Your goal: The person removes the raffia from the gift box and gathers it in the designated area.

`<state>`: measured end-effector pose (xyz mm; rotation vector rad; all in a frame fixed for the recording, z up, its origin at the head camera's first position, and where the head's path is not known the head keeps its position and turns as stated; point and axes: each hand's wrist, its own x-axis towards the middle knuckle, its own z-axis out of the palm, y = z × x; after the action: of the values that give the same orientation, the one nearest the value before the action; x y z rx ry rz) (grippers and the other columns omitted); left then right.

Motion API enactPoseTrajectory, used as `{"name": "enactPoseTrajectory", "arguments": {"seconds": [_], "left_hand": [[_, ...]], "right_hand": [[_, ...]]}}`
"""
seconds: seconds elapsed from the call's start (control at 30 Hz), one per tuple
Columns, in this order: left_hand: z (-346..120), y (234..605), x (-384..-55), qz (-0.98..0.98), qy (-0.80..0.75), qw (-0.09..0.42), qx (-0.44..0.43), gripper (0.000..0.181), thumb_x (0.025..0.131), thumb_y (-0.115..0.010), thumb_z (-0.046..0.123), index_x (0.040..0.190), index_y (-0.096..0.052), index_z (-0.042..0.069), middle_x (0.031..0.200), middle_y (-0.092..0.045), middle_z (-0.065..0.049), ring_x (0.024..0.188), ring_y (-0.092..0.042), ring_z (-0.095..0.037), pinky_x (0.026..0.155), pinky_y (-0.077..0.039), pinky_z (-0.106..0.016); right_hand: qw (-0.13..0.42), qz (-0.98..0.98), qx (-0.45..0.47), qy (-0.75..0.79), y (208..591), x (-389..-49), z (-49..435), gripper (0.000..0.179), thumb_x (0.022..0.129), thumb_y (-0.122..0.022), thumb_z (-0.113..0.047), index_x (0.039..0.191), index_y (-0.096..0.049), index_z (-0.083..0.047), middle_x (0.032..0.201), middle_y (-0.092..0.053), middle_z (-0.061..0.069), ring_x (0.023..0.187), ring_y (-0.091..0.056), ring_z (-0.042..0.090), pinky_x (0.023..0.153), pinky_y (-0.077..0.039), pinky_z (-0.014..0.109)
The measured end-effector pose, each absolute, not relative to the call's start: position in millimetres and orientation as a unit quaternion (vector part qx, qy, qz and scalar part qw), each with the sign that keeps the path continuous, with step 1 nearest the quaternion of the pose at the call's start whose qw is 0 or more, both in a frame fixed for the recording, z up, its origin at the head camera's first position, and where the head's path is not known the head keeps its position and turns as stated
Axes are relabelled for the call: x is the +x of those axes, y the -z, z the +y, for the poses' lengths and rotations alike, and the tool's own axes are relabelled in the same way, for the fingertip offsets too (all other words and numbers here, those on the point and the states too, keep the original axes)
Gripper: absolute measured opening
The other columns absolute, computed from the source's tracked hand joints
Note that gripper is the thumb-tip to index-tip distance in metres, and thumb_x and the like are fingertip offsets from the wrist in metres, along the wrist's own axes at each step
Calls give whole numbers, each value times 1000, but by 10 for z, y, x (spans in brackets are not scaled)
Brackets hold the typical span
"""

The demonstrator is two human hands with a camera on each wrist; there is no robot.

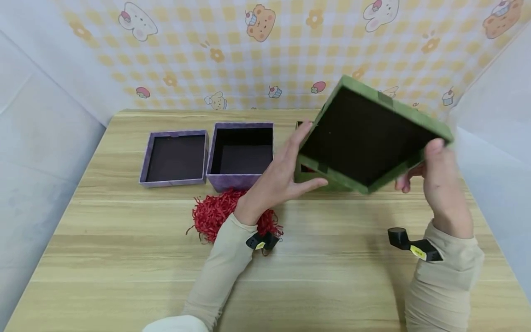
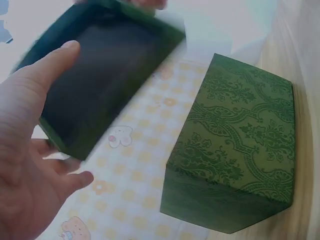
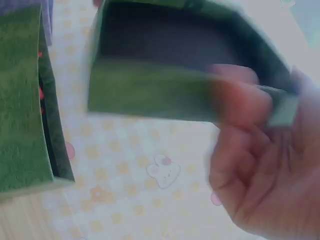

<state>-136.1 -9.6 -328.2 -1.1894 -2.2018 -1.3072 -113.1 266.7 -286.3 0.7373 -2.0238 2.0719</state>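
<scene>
Aloft and tilted, the green lid (image 1: 369, 136) is pinched at one corner by the right hand (image 1: 445, 184), while the left hand (image 1: 282, 177) spreads its fingers by the opposite side, contact unclear. Green box (image 2: 240, 130) just beyond the left fingers; lid probably light, stiff card, best taken by opposite rims.

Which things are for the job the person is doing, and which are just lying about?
Probably part of the job:
green lid, held up by the right hand
left hand, at the lid's edge
green box, partly behind the lid in the head view

Probably just lying about:
purple box
purple lid
heap of red shredded paper
</scene>
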Motion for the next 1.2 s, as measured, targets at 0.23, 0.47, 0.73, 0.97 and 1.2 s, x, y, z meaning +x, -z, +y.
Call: {"name": "enactPoseTrajectory", "arguments": {"seconds": [0.23, 0.47, 0.73, 0.97, 1.2], "left_hand": [[-81, 3307, -1341, -780, 465, 104, -406, 103, 79, -76, 26, 146, -1, 4, 151, -19, -14, 136, -21, -16, 109, -20, -31], [-56, 3326, -1347, -807, 453, 72, -373, 114, 73, -80, 28, 144, 6, 7, 147, -25, -13, 130, -32, -15, 106, -24, -27], [-1, 3360, -1363, -801, 463, 95, -368, 122, 71, -81, 26, 147, 14, 7, 155, 3, -7, 139, -3, -12, 110, -15, -30], [36, 3381, -1343, -808, 467, 96, -345, 121, 72, -80, 27, 147, 13, 8, 155, 1, -7, 139, -5, -11, 109, -17, -29], [62, 3374, -1333, -823, 478, 81, -297, 122, 72, -80, 30, 147, 16, 14, 155, -2, -4, 138, -8, -7, 108, -17, -25]], "right_hand": [[68, -675, 200, -707, 2835, -1083, 2704, 57, 98, -36, -43, 93, -57, 10, 54, -55, 12, 36, -47, 17, 37, -38, 27], [49, -658, 156, -735, 2861, -1082, 2689, 39, 100, -40, -30, 109, -58, 3, 47, -50, 14, 36, -44, 19, 39, -36, 28], [71, -680, 132, -718, 2832, -1097, 2631, 23, 99, -44, -18, 83, -46, -3, 48, -43, 9, 38, -41, 18, 37, -27, 27], [125, -776, 119, -607, 2818, -1116, 2593, 11, 98, -45, -16, 103, -51, -7, 50, -26, 2, 40, -21, 13, 41, -17, 26], [158, -862, 100, -471, 2798, -1100, 2537, 51, 97, -48, -17, 145, -33, -24, 105, -53, 5, 82, -55, 9, 68, -43, 16]]}}
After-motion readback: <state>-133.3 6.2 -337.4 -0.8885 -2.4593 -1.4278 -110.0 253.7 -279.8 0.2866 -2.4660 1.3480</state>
